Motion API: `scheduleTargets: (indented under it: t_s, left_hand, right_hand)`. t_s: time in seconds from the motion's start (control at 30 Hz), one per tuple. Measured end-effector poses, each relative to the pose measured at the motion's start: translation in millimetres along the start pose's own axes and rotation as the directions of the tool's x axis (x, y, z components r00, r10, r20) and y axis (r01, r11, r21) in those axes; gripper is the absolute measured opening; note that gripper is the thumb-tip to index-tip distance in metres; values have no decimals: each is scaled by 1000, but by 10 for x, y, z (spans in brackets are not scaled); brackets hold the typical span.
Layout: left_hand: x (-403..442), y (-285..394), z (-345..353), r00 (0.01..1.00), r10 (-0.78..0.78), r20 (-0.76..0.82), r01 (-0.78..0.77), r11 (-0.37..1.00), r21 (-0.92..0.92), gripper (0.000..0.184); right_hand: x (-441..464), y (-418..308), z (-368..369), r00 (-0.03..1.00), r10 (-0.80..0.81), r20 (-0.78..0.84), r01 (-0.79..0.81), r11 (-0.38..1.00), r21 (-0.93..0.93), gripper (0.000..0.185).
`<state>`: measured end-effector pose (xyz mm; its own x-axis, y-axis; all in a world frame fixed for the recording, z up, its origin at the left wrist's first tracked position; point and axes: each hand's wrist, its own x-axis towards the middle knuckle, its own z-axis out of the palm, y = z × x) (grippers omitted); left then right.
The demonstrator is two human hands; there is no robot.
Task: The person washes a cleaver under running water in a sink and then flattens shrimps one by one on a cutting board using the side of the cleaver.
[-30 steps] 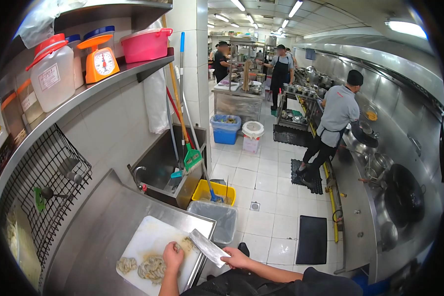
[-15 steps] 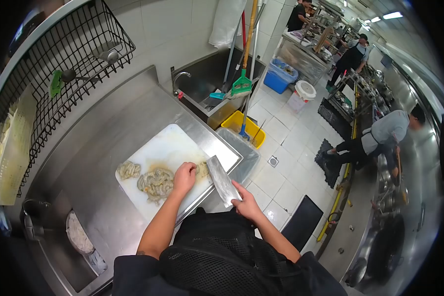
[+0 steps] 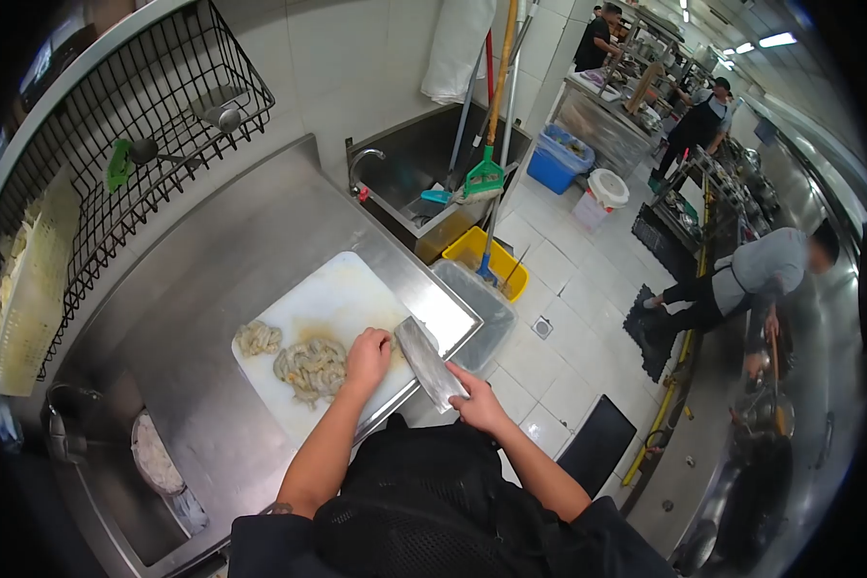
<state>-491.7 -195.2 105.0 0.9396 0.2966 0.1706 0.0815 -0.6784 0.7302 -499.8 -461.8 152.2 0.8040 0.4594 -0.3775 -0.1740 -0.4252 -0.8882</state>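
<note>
A white cutting board (image 3: 308, 291) lies on the steel counter (image 3: 222, 279). On it are a large pile of peeled shrimp (image 3: 310, 370) and a smaller pile (image 3: 257, 338) at its left corner. My left hand (image 3: 369, 358) rests over the board, right of the large pile, fingers curled together; what they hold, if anything, is hidden. My right hand (image 3: 477, 402) grips a broad cleaver (image 3: 426, 362) by its handle. The blade lies over the board's right edge, just right of my left hand.
Beyond the counter's right end are a steel sink (image 3: 405, 164), a yellow bin (image 3: 472, 252), a grey bin (image 3: 491, 318) and a green broom (image 3: 485, 176). A wire rack (image 3: 154, 144) hangs at left. A person in grey (image 3: 766, 265) works at the stoves on the right.
The view has tilted down and turned toward the counter. Both hands stay at the board's right side; the cleaver blade now sits a little nearer my left hand.
</note>
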Motion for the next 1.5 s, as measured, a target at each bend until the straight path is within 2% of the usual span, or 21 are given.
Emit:
scheduleTargets:
  t_s: [0.43,0.6,0.8,1.0,1.1,1.2,1.27,1.33,1.43,1.5]
  left_hand:
    - [10,-51,16,999,23,-23,-24,999,-48,12]
    - [-21,-65,-16,997,62,44,-62,998,-13,16]
    - [-53,-25,9,996,-59,61,59,998,1,21]
    - [-40,28,-16,991,-125,56,125,992,4,23]
    - [-34,16,-8,984,-170,54,172,985,-30,22]
    - [3,-26,4,987,-149,53,151,988,-29,22]
    - [26,-57,8,984,-159,78,162,986,-40,22]
    - [60,-79,-10,980,-174,95,179,983,-52,23]
    - [87,-134,-14,991,-94,95,100,993,-57,24]
    - [83,24,-124,992,71,102,-67,997,-43,27]
  right_hand:
    - [43,-99,-22,994,87,66,-90,995,47,75]
    - [143,-71,25,995,79,61,-83,993,79,77]
    - [116,-33,51,996,60,61,-66,993,102,78]
    - [-193,140,96,984,128,125,-146,979,143,81]
    - [-289,218,112,984,129,123,-154,963,220,79]
    - [-377,227,63,977,153,147,-181,962,204,79]
    - [-440,229,-3,964,100,246,-144,975,168,77]
    - [-462,260,-40,974,115,196,-152,971,186,76]
    - [-461,202,-167,987,120,103,-139,969,206,77]
    - [-451,115,-244,994,111,16,-112,973,201,77]
